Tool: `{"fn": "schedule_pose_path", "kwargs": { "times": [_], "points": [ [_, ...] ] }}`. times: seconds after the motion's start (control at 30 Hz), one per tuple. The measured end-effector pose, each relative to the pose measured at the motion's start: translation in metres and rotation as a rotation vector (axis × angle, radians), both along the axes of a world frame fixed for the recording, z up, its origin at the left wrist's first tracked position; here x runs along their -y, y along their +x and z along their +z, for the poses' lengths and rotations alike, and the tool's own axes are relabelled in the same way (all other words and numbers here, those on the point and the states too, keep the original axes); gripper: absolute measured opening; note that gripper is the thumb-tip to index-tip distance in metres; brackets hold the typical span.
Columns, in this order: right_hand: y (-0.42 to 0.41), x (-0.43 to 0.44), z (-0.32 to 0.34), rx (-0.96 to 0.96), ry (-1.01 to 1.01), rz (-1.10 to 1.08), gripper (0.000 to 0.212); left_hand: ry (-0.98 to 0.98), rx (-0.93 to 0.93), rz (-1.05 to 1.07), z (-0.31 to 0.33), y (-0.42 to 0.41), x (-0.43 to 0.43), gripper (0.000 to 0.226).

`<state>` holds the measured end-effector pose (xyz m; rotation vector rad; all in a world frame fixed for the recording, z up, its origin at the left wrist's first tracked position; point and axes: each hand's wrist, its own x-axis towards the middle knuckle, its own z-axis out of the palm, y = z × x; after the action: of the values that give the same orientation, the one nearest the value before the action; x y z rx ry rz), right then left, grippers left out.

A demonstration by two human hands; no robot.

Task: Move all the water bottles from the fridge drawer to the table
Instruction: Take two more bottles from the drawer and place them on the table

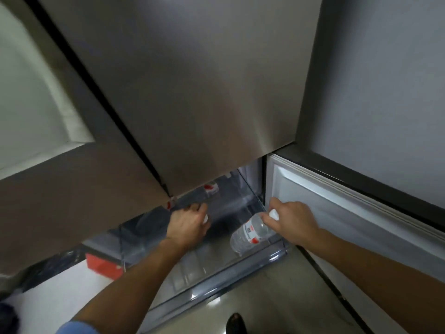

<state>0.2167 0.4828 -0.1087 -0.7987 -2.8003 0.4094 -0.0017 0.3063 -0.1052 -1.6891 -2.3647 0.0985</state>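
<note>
Clear plastic water bottle [250,235], red label: right hand [291,220] grips its white cap [274,214], base slanting near-left. Left hand [190,225] curls round second bottle's cap [205,219], body hidden, inside translucent fridge drawer [240,283].

The clear fridge drawer [260,259] stands pulled out above the glossy floor [265,309]. Red-labelled water bottles [210,189] lie at its back, and another bottle [250,235] tilts near its front right corner.

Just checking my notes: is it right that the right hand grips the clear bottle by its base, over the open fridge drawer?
Not quite: the head view shows the right hand gripping the clear bottle by its white-capped neck, not its base, over the open fridge drawer.
</note>
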Motion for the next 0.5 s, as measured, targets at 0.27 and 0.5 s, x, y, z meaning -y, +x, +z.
{"fn": "schedule_pose_path", "kwargs": {
  "times": [0.27,0.5],
  "points": [
    [-0.031,0.028,0.038,-0.161,0.189,0.310,0.047,0.258,-0.096,0.293,0.054,0.044,0.088,0.030],
    [-0.048,0.080,0.109,-0.478,0.218,0.504,0.030,0.422,-0.214,0.593,0.112,0.095,0.173,0.031]
  ]
}}
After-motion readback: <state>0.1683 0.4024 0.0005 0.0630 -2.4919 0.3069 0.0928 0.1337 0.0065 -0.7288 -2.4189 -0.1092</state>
